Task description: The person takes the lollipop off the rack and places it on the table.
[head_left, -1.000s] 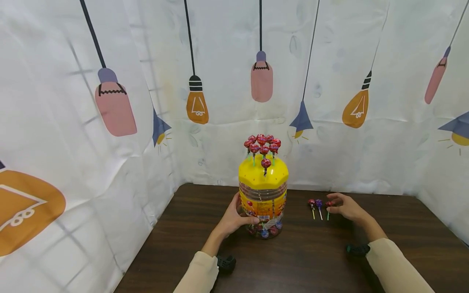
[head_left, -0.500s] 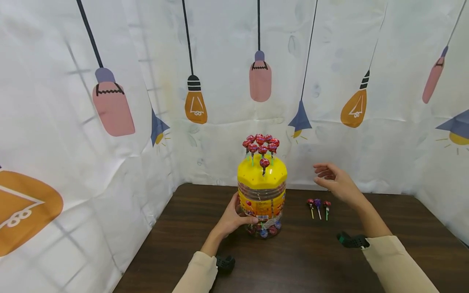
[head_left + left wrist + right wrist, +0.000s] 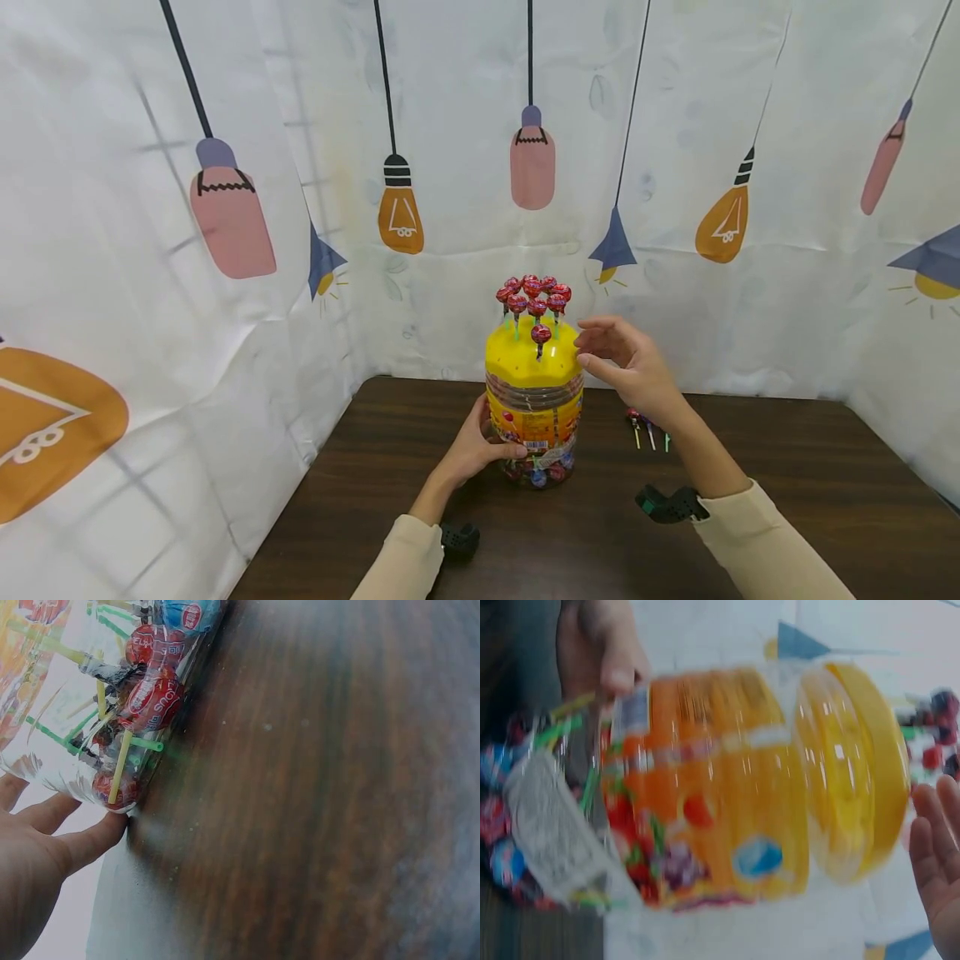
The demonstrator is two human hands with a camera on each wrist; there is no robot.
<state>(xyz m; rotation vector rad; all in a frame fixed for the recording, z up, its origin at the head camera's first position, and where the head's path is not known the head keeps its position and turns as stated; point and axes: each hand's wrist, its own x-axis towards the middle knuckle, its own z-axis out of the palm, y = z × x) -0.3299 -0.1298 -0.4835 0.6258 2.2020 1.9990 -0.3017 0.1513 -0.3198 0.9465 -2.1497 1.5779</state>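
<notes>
A clear plastic lollipop jar (image 3: 536, 425) with a yellow lid (image 3: 551, 367) and an orange label stands upright on the dark table. Several red-wrapped lollipops (image 3: 531, 287) stick up out of the lid. My left hand (image 3: 472, 450) holds the jar low on its left side, thumb across the front; in the left wrist view its fingertips touch the jar's base. At the lid's right edge is my right hand (image 3: 626, 362), fingers loosely bent and nothing visible between them. From the right wrist view, the right hand (image 3: 937, 855) appears beside the lid; whether it touches cannot be told.
Loose lollipops (image 3: 636, 425) lie on the table (image 3: 420, 417) right of the jar, partly hidden behind the right forearm. A white cloth (image 3: 465, 308) printed with hanging lamps rises behind and at the left. Each wrist wears a black band (image 3: 667, 504).
My right hand has lifted off the loose lollipops and swung up and left to the jar's lid. The left hand keeps its hold on the jar.
</notes>
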